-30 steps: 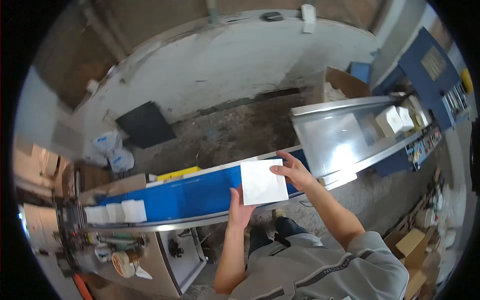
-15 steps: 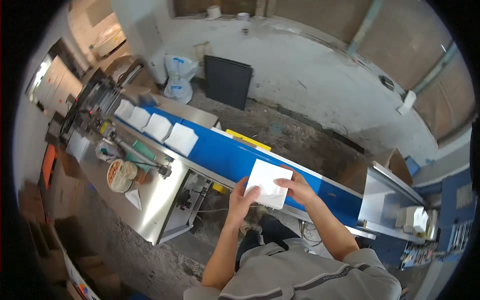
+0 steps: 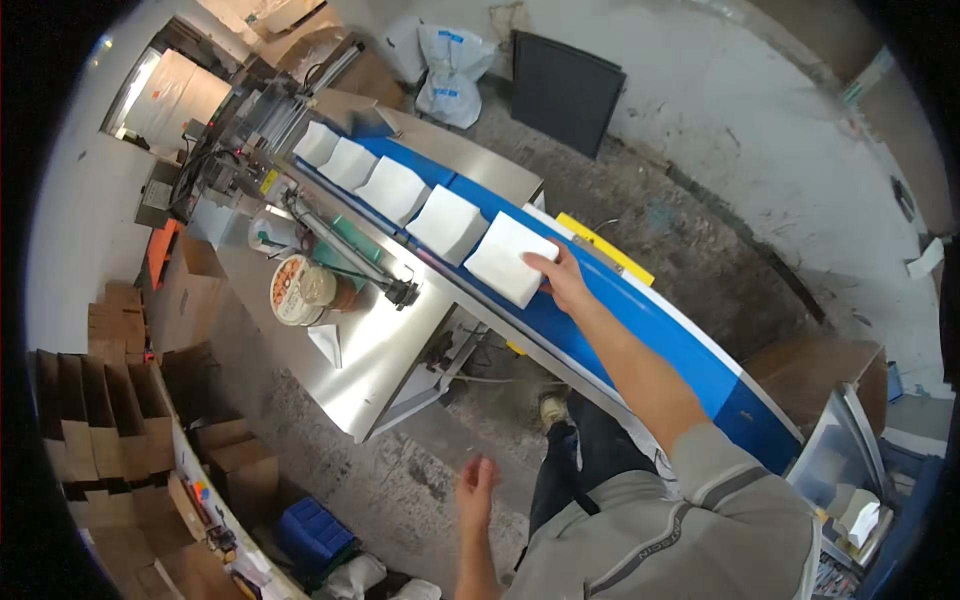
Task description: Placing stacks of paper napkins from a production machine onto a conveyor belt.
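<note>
A square stack of white paper napkins (image 3: 505, 262) is at the near end of a row on the blue conveyor belt (image 3: 575, 320). My right hand (image 3: 562, 275) is closed on its right edge, thumb on top and the other fingers mostly hidden at the side. Close beside it lies another white napkin stack (image 3: 447, 222), with several more up the belt toward a machine (image 3: 235, 150). Away from the belt, my left hand (image 3: 477, 487) hangs over the floor with nothing in it, its fingers loosely bent and slightly blurred.
Left of the belt, a steel table (image 3: 375, 375) carries a round tub (image 3: 300, 290) and a metal arm (image 3: 350, 250). Cardboard boxes (image 3: 110, 410) and a blue crate (image 3: 315, 530) stand lower left. A metal chute (image 3: 845, 450) is at the belt's right end.
Both hands held a napkin stack over the belt; now only my right hand grips one, at the row's end. My left hand has dropped away, empty. The view has swung left.
</note>
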Demonstrator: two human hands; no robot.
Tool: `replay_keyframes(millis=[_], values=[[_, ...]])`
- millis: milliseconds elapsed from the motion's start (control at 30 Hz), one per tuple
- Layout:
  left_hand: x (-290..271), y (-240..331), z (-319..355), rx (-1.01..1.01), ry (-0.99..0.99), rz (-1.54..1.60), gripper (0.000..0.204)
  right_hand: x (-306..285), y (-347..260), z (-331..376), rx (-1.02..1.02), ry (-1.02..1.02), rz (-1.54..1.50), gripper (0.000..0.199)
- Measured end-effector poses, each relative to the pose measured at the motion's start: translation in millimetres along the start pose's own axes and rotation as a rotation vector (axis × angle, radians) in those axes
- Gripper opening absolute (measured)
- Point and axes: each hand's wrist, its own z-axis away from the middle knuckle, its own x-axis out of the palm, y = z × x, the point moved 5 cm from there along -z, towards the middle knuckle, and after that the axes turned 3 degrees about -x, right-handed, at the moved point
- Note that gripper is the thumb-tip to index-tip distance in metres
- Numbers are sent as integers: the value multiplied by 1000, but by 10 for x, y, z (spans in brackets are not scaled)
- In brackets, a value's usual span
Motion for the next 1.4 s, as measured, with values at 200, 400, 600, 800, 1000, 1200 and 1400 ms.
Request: replay_keyframes(millis=[200, 400, 600, 800, 1000, 1200, 1400], values=[[169, -472, 218, -116, -92, -219, 52, 105, 309, -200, 40, 19, 8, 108], [535, -323, 224, -43, -221, -134, 49, 57, 384, -110, 56, 44, 137, 107], [502, -332, 120, 22, -261, -112, 46, -203, 475, -176, 36, 132, 211, 87], [495, -273, -33, 127, -379, -254, 48, -841, 320, 586, 189, 201, 170, 55], [1093, -127, 95, 166, -632, -416, 48, -1445, -462, 2306, 16, 39, 231, 42], [2214, -84, 488, 400, -979, -622, 40, -2714, -1354, 4127, -252, 345, 269, 45], [3060, -223, 1282, 260, -1076, -935, 27, -4283, -1537, 6117, -455, 837, 183, 47]])
